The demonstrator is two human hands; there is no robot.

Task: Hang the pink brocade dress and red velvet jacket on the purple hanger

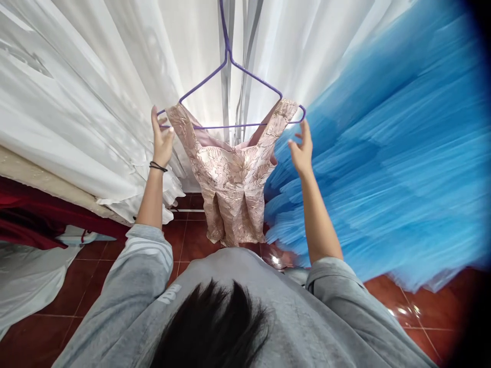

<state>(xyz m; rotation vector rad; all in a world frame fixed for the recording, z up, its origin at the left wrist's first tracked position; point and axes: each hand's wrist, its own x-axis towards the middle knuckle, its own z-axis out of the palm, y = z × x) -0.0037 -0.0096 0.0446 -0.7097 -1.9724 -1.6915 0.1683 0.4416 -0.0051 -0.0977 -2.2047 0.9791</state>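
Note:
A pink dress [236, 166] with a shiny raised floral pattern hangs upright before me by its two wide straps. Its purple hanger [255, 76] runs up out of view at the top. My left hand [163, 140], with a dark band at the wrist, has its fingers around the hanger's left end, beside the strap. At the opposite end, my right hand [302, 151] is open, thumb and fingers apart. Its fingertips are at or just under the hanger's tip; whether they touch it I cannot tell.
White drapery [115, 66] hangs at the left and behind the dress. A large blue tulle garment [383, 153] fills the right side. Dark red cloth [30, 214] and white fabric [30, 286] lie lower left. The floor has red tiles [195, 232].

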